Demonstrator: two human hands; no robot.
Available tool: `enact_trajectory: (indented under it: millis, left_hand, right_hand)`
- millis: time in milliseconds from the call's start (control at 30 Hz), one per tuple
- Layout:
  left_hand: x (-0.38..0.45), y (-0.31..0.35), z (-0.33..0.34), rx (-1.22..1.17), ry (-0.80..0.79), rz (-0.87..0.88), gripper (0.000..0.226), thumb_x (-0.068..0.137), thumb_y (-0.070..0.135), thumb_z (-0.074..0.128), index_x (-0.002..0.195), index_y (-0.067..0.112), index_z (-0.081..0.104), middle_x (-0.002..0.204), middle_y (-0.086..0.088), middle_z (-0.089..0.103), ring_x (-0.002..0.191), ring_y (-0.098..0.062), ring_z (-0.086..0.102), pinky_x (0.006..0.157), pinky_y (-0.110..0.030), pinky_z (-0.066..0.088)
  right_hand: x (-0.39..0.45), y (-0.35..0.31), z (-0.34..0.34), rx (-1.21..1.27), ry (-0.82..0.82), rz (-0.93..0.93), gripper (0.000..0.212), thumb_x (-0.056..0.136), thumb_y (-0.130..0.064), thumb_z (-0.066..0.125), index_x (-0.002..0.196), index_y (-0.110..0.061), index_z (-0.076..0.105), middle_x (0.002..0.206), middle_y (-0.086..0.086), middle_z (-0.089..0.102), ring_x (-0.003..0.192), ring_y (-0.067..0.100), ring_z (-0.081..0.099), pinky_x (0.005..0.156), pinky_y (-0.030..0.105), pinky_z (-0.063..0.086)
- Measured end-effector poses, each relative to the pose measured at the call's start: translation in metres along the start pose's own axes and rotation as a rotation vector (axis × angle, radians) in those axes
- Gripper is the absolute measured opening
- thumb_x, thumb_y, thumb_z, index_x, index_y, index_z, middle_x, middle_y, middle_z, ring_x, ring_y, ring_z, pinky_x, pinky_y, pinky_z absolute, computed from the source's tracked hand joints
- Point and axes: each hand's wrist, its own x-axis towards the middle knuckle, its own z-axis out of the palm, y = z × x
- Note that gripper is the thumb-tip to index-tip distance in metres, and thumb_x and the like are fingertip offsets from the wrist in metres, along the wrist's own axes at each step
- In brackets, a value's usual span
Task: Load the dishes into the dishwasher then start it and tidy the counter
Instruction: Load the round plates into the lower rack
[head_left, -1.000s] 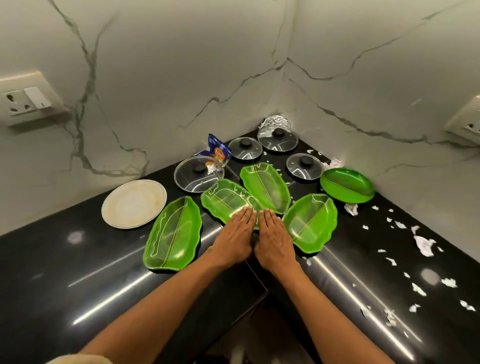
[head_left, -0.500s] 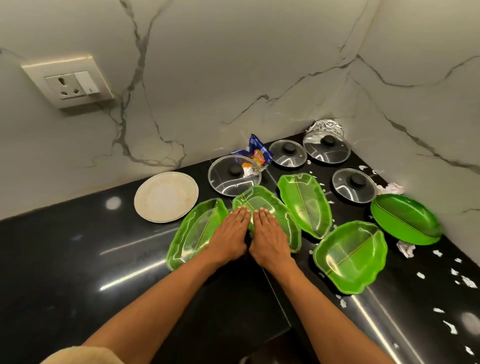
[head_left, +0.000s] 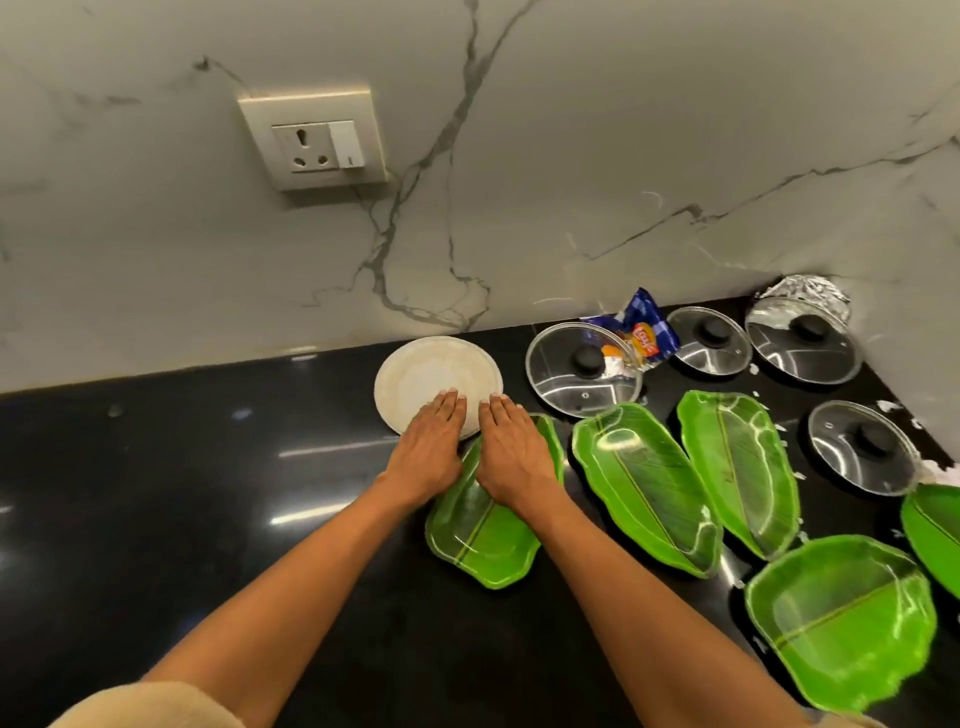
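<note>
The one camera sits on my head and looks forward and steeply down over my own forearms, so both arms run up from the bottom edge toward the middle of the picture. It is close: my left hand (head_left: 434, 449) and right hand (head_left: 511, 457) lie flat near the centre, and the black counter (head_left: 182, 493) fills the lower half. The view faces the marble wall (head_left: 623, 130), which takes the upper half, with the wall socket (head_left: 314, 140) left of centre. The wide lens bends the counter's back edge and squeezes the corner of the walls into the right side. There is no second view to compare.
</note>
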Motion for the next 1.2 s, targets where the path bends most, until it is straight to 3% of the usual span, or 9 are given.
enact_trajectory:
  millis: [133,267,567,667,767,833,933,1067,1200]
  left_hand:
    - [-0.004,-0.030,-0.004,-0.041,-0.035,-0.043,0.083,0.086,0.019,0.058,0.157,0.005,0.018,0.165,-0.014,0.014,0.153,-0.022,0.010,0.125,-0.033,0.007]
    - [-0.008,-0.051,0.003,-0.052,-0.065,-0.063,0.087,0.081,0.020,0.060,0.157,0.007,0.019,0.165,-0.012,0.016,0.153,-0.020,0.013,0.125,-0.031,0.009]
    - [0.002,-0.067,0.003,-0.056,-0.036,-0.054,0.081,0.087,0.018,0.058,0.157,0.007,0.020,0.165,-0.010,0.014,0.153,-0.019,0.012,0.125,-0.031,0.010]
    - [0.002,-0.069,0.004,-0.047,0.010,-0.031,0.078,0.087,0.013,0.056,0.157,0.008,0.022,0.165,-0.010,0.014,0.153,-0.019,0.012,0.125,-0.031,0.008]
    - [0.006,-0.070,-0.002,-0.039,0.110,0.012,0.068,0.089,0.003,0.050,0.154,0.006,0.029,0.163,-0.012,0.024,0.151,-0.022,0.020,0.124,-0.031,0.011]
    - [0.011,-0.068,-0.008,-0.023,0.179,0.039,0.063,0.088,-0.003,0.048,0.150,0.005,0.038,0.158,-0.014,0.035,0.148,-0.024,0.030,0.123,-0.034,0.018]
    - [0.017,-0.064,-0.018,-0.033,0.288,0.071,0.063,0.078,-0.012,0.056,0.139,0.004,0.055,0.145,-0.015,0.053,0.138,-0.027,0.047,0.117,-0.040,0.033]
    - [0.020,-0.051,-0.031,-0.059,0.431,0.177,0.060,0.064,-0.017,0.067,0.121,0.002,0.069,0.125,-0.017,0.067,0.120,-0.029,0.063,0.107,-0.044,0.045]
    - [0.016,-0.028,-0.037,-0.059,0.494,0.304,0.045,0.070,-0.013,0.068,0.113,0.001,0.072,0.116,-0.016,0.071,0.112,-0.030,0.067,0.101,-0.044,0.050]
  right_hand:
    - [0.031,-0.027,0.011,-0.019,-0.075,-0.076,0.081,0.093,-0.032,0.057,0.158,-0.002,0.018,0.164,0.019,0.022,0.153,0.031,0.017,0.126,0.041,0.013]
    - [0.046,-0.043,0.022,-0.057,-0.130,-0.110,0.082,0.089,-0.032,0.058,0.157,-0.003,0.022,0.162,0.019,0.027,0.152,0.031,0.021,0.126,0.042,0.015]
    - [0.070,-0.048,0.021,-0.085,-0.086,-0.185,0.088,0.074,-0.038,0.073,0.146,0.002,0.043,0.148,0.022,0.048,0.141,0.034,0.042,0.122,0.039,0.027]
    - [0.064,-0.041,0.024,-0.039,0.014,-0.226,0.078,0.072,-0.035,0.076,0.137,0.003,0.055,0.138,0.023,0.058,0.133,0.036,0.052,0.118,0.039,0.036]
    - [0.063,-0.036,0.020,-0.002,0.132,-0.239,0.059,0.062,-0.013,0.080,0.117,0.004,0.069,0.121,0.023,0.069,0.118,0.037,0.064,0.105,0.041,0.049]
    - [0.065,-0.033,0.012,0.009,0.207,-0.237,0.049,0.057,0.003,0.077,0.106,0.003,0.073,0.111,0.022,0.072,0.108,0.036,0.069,0.095,0.042,0.055]
    - [0.063,-0.027,0.000,0.010,0.290,-0.229,0.051,0.058,0.012,0.070,0.108,0.002,0.073,0.113,0.021,0.072,0.109,0.036,0.068,0.094,0.043,0.055]
    - [0.049,-0.020,-0.014,0.002,0.396,-0.214,0.052,0.070,0.008,0.049,0.117,0.002,0.069,0.117,0.022,0.071,0.112,0.037,0.067,0.097,0.045,0.054]
    - [0.017,-0.010,-0.022,0.028,0.501,-0.170,0.051,0.079,0.001,0.036,0.117,0.001,0.070,0.117,0.019,0.071,0.112,0.036,0.067,0.097,0.045,0.054]
